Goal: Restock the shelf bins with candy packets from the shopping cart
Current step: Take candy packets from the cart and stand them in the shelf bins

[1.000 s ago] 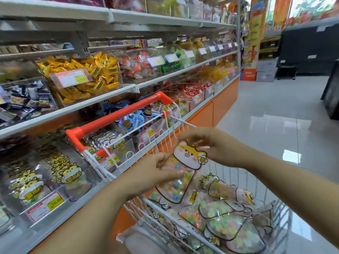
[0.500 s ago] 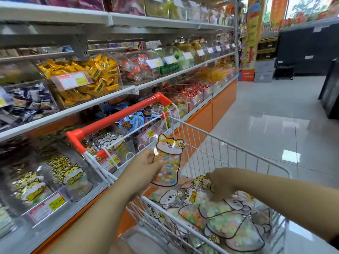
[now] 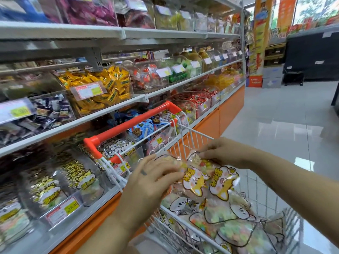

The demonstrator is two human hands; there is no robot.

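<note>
Two cat-shaped candy packets (image 3: 207, 178) hang upside down over the white wire shopping cart (image 3: 190, 136), side by side. My left hand (image 3: 152, 182) grips the left one from the side, and my right hand (image 3: 220, 153) pinches the top edge of the right one. More cat packets (image 3: 229, 222) are piled in the cart below. On the lowest shelf to the left stands a clear bin (image 3: 80, 178) holding the same yellow cat packets.
The cart's orange handle (image 3: 132, 123) lies against the shelf front. Clear bins of yellow (image 3: 102, 88), red and green sweets line the shelves above. An orange base panel (image 3: 229, 107) runs along the floor. Glossy tiled aisle floor (image 3: 284, 125) stretches to the right.
My right hand came up out of the cart with a second packet and joined the left hand. The packet in my left hand has turned upside down and dropped lower.
</note>
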